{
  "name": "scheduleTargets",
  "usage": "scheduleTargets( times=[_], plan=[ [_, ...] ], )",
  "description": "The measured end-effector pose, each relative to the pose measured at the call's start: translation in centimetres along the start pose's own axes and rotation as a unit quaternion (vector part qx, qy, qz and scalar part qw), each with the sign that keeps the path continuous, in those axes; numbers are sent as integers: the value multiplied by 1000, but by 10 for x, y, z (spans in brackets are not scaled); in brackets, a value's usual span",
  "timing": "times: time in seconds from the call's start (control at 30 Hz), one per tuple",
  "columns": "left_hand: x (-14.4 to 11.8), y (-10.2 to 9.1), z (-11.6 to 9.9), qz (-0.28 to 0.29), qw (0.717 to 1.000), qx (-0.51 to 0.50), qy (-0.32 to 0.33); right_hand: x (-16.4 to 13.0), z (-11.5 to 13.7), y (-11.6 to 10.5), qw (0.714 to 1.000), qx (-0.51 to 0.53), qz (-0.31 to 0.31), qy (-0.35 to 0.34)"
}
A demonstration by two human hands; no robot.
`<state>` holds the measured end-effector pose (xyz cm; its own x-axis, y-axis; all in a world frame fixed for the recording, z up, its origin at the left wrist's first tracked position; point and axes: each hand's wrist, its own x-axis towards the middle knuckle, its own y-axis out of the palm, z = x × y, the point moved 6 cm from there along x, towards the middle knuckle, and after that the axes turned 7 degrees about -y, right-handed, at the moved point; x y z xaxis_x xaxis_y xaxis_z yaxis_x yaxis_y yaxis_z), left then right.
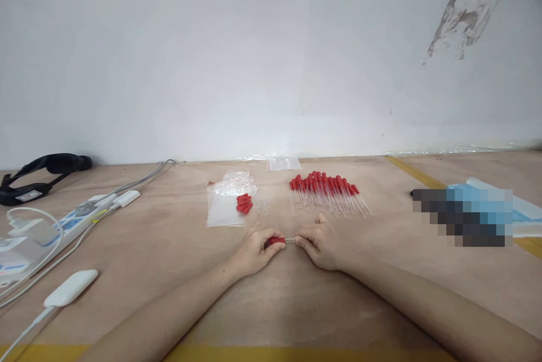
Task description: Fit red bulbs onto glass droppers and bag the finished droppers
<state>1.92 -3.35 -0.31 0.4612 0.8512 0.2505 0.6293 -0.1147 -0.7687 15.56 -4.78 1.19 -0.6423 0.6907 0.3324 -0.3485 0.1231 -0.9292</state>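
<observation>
My left hand (258, 250) pinches a red rubber bulb (276, 241) between thumb and fingers. From the bulb's open end a thin clear glass tube (289, 240) runs right, into the closed fingertips of my right hand (318, 243). How deep the tube sits in the bulb is hidden by my fingers. Beyond my left hand lie several loose red bulbs (244, 204) on clear plastic bags (222, 208), with a few bare glass tubes (261, 203) beside them. Past my right hand rests a row of droppers (324, 190), red bulbs toward the wall.
At left are a white power strip (70, 223) with cables, a white adapter (71, 287) and a black strap-like headset (46, 175). A blue mask (478, 198) and a blurred dark object (461, 218) lie at right. A white wall (190, 68) closes off the back.
</observation>
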Motion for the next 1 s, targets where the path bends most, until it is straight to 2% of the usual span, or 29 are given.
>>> scheduleTargets(
  times=[0.23,0.3,0.4,0.5,0.57,0.67,0.83,1.0],
  plan=[
    [8,-12,-3,-52,994,53,81,6,-5,3,999,21,27,12],
    [11,-24,3,-98,987,95,81,8,-12,0,998,51,39,19],
    [16,-48,26,-208,962,174,14,15,-33,-12,992,97,19,76],
    [19,-64,59,-261,932,235,-86,26,-66,-29,978,41,-64,196],
    [20,-67,77,-252,927,243,-132,35,-83,-35,955,-41,-108,272],
    [23,-63,90,-210,941,220,-150,49,-97,-30,926,-123,-112,338],
    [26,-56,82,-161,968,166,-99,62,-106,-8,911,-159,-61,375],
    [24,-48,69,-144,973,162,-75,61,-107,-2,914,-153,-60,370]
  ],
)
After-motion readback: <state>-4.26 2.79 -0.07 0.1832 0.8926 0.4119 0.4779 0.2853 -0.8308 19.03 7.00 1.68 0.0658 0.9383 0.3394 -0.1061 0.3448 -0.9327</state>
